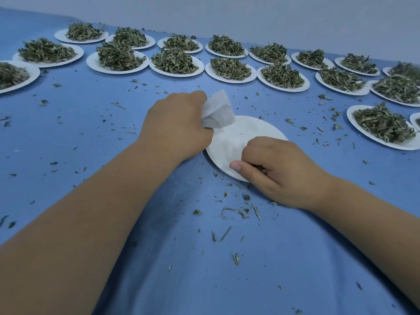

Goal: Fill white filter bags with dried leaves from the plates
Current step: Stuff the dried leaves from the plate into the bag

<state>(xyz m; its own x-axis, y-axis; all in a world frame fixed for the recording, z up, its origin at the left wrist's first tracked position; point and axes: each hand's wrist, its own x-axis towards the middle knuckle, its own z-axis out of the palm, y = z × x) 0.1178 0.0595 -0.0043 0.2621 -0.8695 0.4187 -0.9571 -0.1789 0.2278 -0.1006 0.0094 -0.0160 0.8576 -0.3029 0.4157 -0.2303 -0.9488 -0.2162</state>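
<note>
While the left hand (175,126) sat just left of the frame's centre, its fingers were curled tight around the lower part of a white filter bag (219,109). The bag's crumpled upper part stuck up and to the right out of the fist, over the upper-left rim of the near plate (227,144). How full the bag was could not be told, since the fist hid its bottom.

The right hand (279,169) lay on the lower-right part of that same plate, knuckles up, with its fingers curled under and its thumb pointing left. Between thumb and fingers it pinched a small dark tuft of dried leaves (259,168). The plate itself was round and white, with only a few specks on its bare surface.

Across the upper part of the frame, from the left edge to the right, stood the heaped plates (230,81) in two loose rows, each carrying a mound of grey-green leaf. More of them ran down the right edge, with one at middle right.

Everything rested on a blue cloth (102,137) strewn with leaf crumbs (246,197) — thickest around the near plate and below the right hand, where a curled stem (234,212) lay. A pale wall (250,12) ran along the top of the frame.
</note>
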